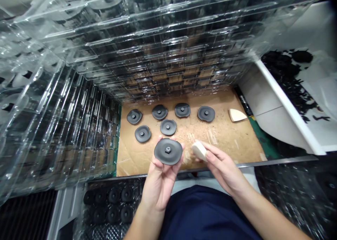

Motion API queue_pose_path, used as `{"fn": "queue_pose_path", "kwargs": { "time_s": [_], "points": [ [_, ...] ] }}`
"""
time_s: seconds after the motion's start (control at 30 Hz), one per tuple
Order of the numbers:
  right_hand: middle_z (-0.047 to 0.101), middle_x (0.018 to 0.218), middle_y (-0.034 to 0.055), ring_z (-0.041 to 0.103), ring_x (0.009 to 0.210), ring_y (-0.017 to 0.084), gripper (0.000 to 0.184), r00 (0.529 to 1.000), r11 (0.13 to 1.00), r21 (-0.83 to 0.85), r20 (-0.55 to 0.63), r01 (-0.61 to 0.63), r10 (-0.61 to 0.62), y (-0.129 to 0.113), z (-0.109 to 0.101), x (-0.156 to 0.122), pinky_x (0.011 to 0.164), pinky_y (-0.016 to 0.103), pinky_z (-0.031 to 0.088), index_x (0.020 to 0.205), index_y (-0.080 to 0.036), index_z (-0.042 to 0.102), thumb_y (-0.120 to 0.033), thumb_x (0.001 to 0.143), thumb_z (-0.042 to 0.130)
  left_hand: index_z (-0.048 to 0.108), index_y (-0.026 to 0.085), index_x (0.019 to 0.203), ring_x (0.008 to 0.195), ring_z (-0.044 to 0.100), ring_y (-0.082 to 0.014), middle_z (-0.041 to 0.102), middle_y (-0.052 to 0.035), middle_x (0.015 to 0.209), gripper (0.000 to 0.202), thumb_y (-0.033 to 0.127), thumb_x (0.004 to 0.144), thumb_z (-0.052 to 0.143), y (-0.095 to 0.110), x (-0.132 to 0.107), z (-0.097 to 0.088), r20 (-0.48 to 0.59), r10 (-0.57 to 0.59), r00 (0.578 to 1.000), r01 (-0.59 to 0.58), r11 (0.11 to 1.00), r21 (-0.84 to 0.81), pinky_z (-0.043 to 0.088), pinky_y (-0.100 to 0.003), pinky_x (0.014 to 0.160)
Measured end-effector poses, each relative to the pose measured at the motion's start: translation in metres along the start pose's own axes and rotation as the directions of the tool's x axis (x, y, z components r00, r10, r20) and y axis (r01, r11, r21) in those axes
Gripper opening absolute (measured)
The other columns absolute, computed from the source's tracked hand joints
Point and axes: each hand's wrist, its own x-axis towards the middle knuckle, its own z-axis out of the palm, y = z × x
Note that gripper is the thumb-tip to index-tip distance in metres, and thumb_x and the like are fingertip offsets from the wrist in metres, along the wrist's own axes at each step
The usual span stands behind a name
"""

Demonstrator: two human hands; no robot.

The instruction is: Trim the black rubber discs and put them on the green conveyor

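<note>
A dark grey, rounded disc-like part (171, 157) with a raised hub at its centre rests in my left hand (163, 187), the fingers curled round its edge. My right hand (221, 164) pinches a small off-white pad (199, 150) between thumb and fingers, just right of the part and apart from it. Several similar dark parts lie spread on the cardboard sheet (231, 145), such as one (167, 127) just beyond the held part and another (206, 113) farther right.
Stacked clear plastic trays (163, 32) rise behind and at the left. A pale wedge-shaped piece (236, 115) lies at the cardboard's right, near a black marker-like object (244, 103). A white bin (289, 110) at the right holds black bits. Below left, a tray (105, 229) holds dark round parts.
</note>
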Motion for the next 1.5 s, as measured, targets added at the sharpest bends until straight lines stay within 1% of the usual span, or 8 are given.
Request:
{"fn": "queue_pose_path", "kwargs": {
  "time_s": [0.13,0.27,0.43,0.9,1.07,1.23,1.37,1.5],
  "points": [
    [0.060,0.115,0.0038,0.051,0.112,0.021,0.023,0.935,0.850,-0.396,0.074,0.347,-0.347,-0.020,0.011,-0.006,0.099,0.039,0.039,0.101,-0.031,0.071,-0.028,0.079,0.068,0.065,0.034,0.107,0.098,0.067,-0.0213,0.071,-0.0013,0.107,0.050,0.035,0.059,0.078,-0.003,-0.002,0.003,0.036,0.037,0.999,-0.038,0.999,0.037,0.055,-0.029,0.083],
    [0.059,0.110,0.0084,0.054,0.104,0.021,0.026,0.677,0.238,-0.728,0.395,0.643,-0.621,-0.034,0.027,-0.011,0.088,0.038,0.047,0.106,-0.025,0.069,-0.016,0.084,0.059,0.066,0.029,0.104,0.101,0.065,-0.0170,0.071,-0.0036,0.110,0.044,0.029,0.062,0.078,-0.005,-0.004,0.006,0.102,0.080,0.992,-0.093,0.987,0.129,0.054,-0.024,0.083],
    [0.058,0.106,0.0102,0.053,0.099,0.020,0.022,0.592,0.068,-0.726,0.498,0.684,-0.633,-0.038,0.029,-0.012,0.083,0.037,0.048,0.102,-0.019,0.070,-0.014,0.085,0.056,0.067,0.029,0.100,0.095,0.066,-0.0128,0.072,-0.0010,0.107,0.040,0.024,0.063,0.078,-0.001,-0.009,0.010,0.125,0.049,0.991,-0.067,0.988,0.140,0.054,-0.020,0.080],
    [0.056,0.108,0.0111,0.051,0.103,0.022,0.024,0.609,0.064,-0.714,0.543,0.698,-0.578,-0.046,0.025,-0.012,0.085,0.038,0.048,0.104,-0.019,0.069,-0.012,0.085,0.056,0.068,0.031,0.101,0.095,0.067,-0.0139,0.073,-0.0009,0.105,0.039,0.029,0.063,0.078,0.006,-0.016,0.005,0.084,-0.036,0.996,0.022,0.986,0.166,0.053,-0.021,0.082],
    [0.055,0.111,0.0112,0.051,0.103,0.022,0.021,0.518,0.020,-0.618,0.640,0.786,-0.567,-0.060,0.018,0.003,0.087,0.039,0.046,0.102,-0.019,0.070,-0.015,0.086,0.056,0.069,0.032,0.100,0.090,0.068,-0.0165,0.073,0.0024,0.103,0.041,0.037,0.060,0.077,0.010,-0.022,0.007,0.069,-0.129,0.989,0.113,0.974,0.196,0.056,-0.025,0.077],
    [0.054,0.112,0.0100,0.050,0.106,0.021,0.024,0.555,0.061,-0.606,0.678,0.793,-0.482,-0.065,0.014,0.000,0.087,0.038,0.046,0.104,-0.022,0.068,-0.012,0.085,0.056,0.069,0.032,0.101,0.095,0.067,-0.0177,0.072,-0.0012,0.104,0.041,0.039,0.061,0.075,0.014,-0.026,0.012,0.005,-0.149,0.989,0.142,0.955,0.259,0.054,-0.027,0.083],
    [0.052,0.114,0.0115,0.049,0.108,0.023,0.022,0.497,0.016,-0.572,0.697,0.820,-0.516,-0.066,0.016,0.002,0.090,0.042,0.044,0.104,-0.020,0.069,-0.015,0.087,0.056,0.071,0.034,0.096,0.086,0.068,-0.0159,0.072,0.0023,0.101,0.041,0.039,0.056,0.079,0.014,-0.025,0.014,0.026,-0.163,0.986,0.149,0.950,0.275,0.056,-0.026,0.076],
    [0.052,0.113,0.0100,0.048,0.106,0.022,0.025,0.551,0.077,-0.595,0.678,0.800,-0.486,-0.064,0.014,-0.001,0.089,0.040,0.045,0.106,-0.021,0.068,-0.012,0.085,0.057,0.069,0.031,0.101,0.094,0.066,-0.0166,0.073,-0.0014,0.103,0.051,0.041,0.052,0.080,0.018,-0.025,0.012,0.006,-0.149,0.989,0.140,0.939,0.314,0.053,-0.024,0.082]
  ]
}}
